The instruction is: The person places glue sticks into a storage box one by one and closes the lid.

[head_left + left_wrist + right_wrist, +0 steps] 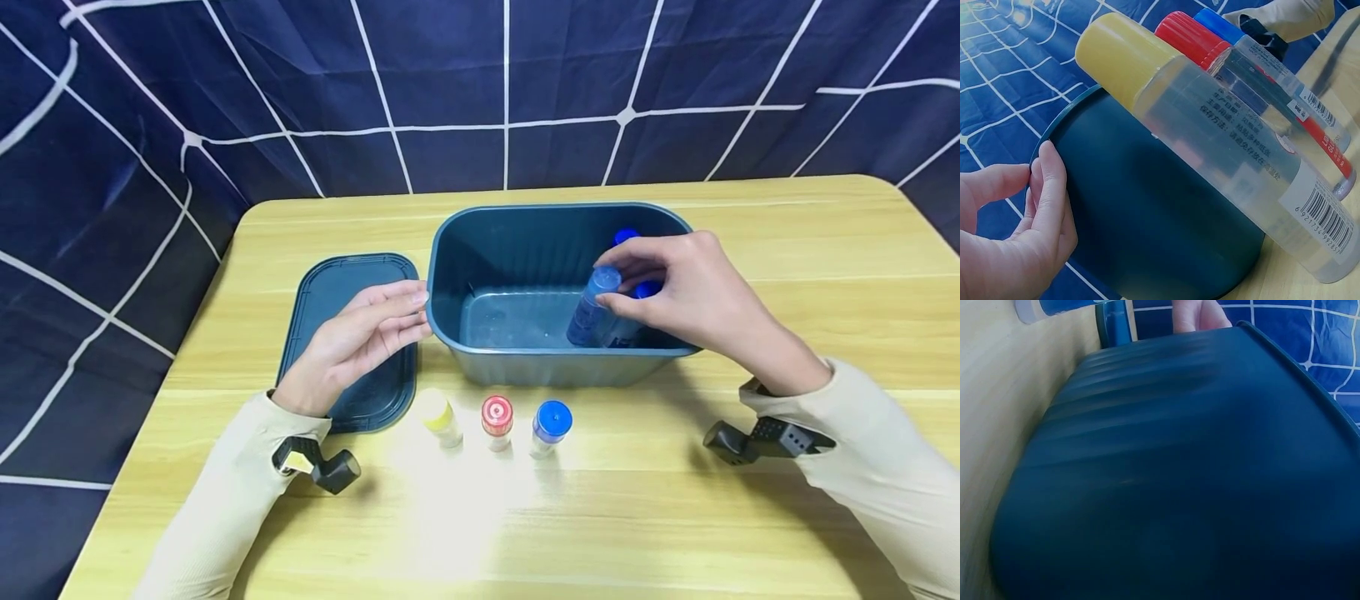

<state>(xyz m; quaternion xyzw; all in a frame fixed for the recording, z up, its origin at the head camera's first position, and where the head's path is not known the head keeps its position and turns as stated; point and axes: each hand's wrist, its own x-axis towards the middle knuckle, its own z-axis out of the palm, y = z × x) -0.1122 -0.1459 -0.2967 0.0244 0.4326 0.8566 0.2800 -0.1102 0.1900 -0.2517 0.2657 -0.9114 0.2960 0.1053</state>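
Note:
In the head view, my right hand reaches over the right side of a dark teal bin. Its thumb and fingers pinch the top of a translucent blue bottle, which leans slightly inside the bin. Beside it, two darker blue caps, a near one and a far one, are partly hidden by that hand. My left hand touches the bin's left rim with fairly straight fingers. In the right wrist view the bin's wall blocks sight of the right hand and the bottle.
Three clear glue bottles stand in front of the bin: yellow-capped, red-capped and blue-capped. A teal lid lies left of the bin, partly under the left hand. A dark blue gridded cloth hangs behind the wooden table.

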